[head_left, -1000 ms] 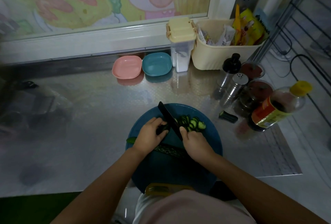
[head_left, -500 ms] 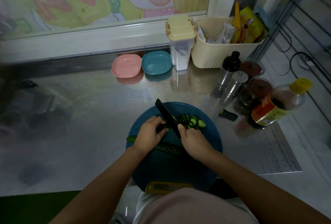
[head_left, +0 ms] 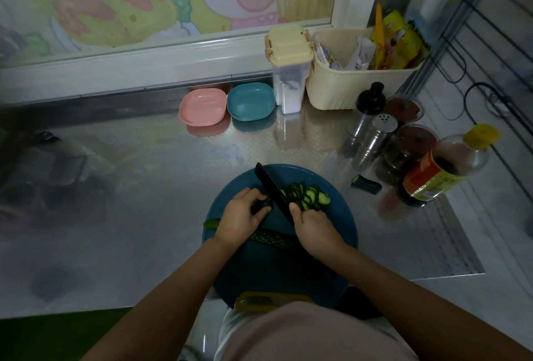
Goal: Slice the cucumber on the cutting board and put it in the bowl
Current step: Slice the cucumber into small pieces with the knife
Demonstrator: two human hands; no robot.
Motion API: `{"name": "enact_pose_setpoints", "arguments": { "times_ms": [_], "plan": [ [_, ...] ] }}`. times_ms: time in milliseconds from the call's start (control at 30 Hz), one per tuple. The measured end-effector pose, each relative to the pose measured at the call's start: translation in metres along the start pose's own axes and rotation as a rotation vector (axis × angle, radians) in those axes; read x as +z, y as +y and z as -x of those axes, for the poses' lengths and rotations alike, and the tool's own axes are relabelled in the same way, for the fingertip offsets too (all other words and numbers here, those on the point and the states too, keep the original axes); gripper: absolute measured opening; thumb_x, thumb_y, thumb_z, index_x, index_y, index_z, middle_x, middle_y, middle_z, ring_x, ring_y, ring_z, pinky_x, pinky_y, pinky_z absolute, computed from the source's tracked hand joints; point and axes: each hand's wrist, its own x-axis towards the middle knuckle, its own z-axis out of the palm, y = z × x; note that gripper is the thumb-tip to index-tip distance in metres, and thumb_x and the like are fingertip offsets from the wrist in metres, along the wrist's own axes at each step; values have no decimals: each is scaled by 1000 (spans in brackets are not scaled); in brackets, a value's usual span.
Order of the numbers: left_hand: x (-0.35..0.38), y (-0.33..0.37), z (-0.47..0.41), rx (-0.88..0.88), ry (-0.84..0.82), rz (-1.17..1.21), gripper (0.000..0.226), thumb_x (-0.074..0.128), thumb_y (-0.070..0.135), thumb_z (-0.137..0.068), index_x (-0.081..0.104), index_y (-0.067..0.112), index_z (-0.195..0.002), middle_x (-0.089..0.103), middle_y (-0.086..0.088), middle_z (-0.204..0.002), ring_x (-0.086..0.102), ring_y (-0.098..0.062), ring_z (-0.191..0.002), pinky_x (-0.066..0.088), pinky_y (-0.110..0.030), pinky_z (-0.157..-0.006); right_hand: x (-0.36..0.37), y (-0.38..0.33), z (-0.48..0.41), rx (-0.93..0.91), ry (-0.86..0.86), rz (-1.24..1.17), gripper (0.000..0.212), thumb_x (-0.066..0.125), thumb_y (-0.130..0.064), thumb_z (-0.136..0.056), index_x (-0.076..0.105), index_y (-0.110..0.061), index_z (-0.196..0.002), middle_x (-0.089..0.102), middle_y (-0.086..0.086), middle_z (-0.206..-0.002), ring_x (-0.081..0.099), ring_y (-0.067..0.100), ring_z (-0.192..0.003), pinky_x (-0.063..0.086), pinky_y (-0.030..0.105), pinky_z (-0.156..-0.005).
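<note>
Head view looks down on my two hands over the round dark-blue cutting board (head_left: 341, 233), which lies on the steel worktop (head_left: 144, 187) close to my body. My left hand (head_left: 240, 218) is curled over a short dark cucumber stub (head_left: 263, 204), fingertips pinching it down on the board; only its end shows past my fingers. My right hand (head_left: 314, 228) is wrapped round the handle of the black knife (head_left: 271, 187), whose blade slants up and to the left, its edge just beside the right end of the stub, between my two hands. To the right of the blade, just beyond my right thumb, the cut slices (head_left: 310, 196) lie overlapping in a fan on the board. A long cucumber piece (head_left: 274, 238) lies across the board under both hands, its green tip poking out past the board's left rim. Off the board to the right, a small cut end piece (head_left: 366, 184) rests on the worktop near a yellow-capped bottle (head_left: 450, 170). At the far edge of the worktop, well apart from my hands, a pink bowl (head_left: 202, 106) and a teal bowl (head_left: 250, 101) sit side by side
</note>
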Motion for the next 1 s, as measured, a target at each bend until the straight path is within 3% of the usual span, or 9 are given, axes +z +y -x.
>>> {"name": "enact_pose_setpoints", "arguments": {
  "times_ms": [333, 567, 633, 733, 833, 1000],
  "plan": [
    [1, -3, 0, 3, 6, -15, 19, 75, 13, -78, 65, 4, -90, 62, -8, -88, 56, -15, -79, 40, -16, -66, -2, -6, 4, -28, -21, -27, 63, 17, -43, -101, 43, -11, -54, 45, 4, -59, 48, 24, -76, 33, 28, -67],
    [1, -3, 0, -2, 11, -5, 17, 74, 11, -78, 64, 3, -89, 59, -7, -86, 53, -13, -77, 36, -13, -65, -5, -11, 8, -43, -28, -6, 62, 18, -41, -102, 42, -11, -54, 43, 4, -56, 47, 22, -65, 37, 32, -71],
    [1, -3, 0, -2, 9, -3, 17, 74, 11, -78, 64, 3, -88, 59, -8, -86, 54, -13, -77, 37, -13, -65, -6, -13, 8, -39, -21, 8, 61, 17, -40, -102, 44, -10, -57, 44, 3, -59, 49, 22, -70, 38, 31, -72],
    [1, -3, 0, -3, 9, -2, 17, 75, 11, -78, 64, 3, -88, 59, -7, -86, 54, -13, -78, 38, -14, -66, -3, -17, 8, -27, -32, 53, 58, 15, -39, -103, 45, -11, -61, 44, 3, -65, 48, 24, -83, 39, 33, -84],
    [2, -4, 1, -2, 11, -2, 17, 75, 11, -77, 64, 5, -89, 59, -5, -87, 55, -12, -78, 38, -12, -67, 3, -18, 8, -14, -26, 93, 60, 15, -38, -103, 43, -12, -57, 44, 2, -60, 54, 28, -80, 39, 36, -92],
    [0, -4, 1, 12, -3, 7, 19, 75, 11, -78, 66, 5, -94, 61, -6, -89, 55, -11, -80, 37, -9, -70, 5, -9, 6, 17, 2, 60, 61, 16, -42, -102, 44, -12, -56, 49, 4, -62, 51, 21, -68, 42, 29, -68]
  ]
}}
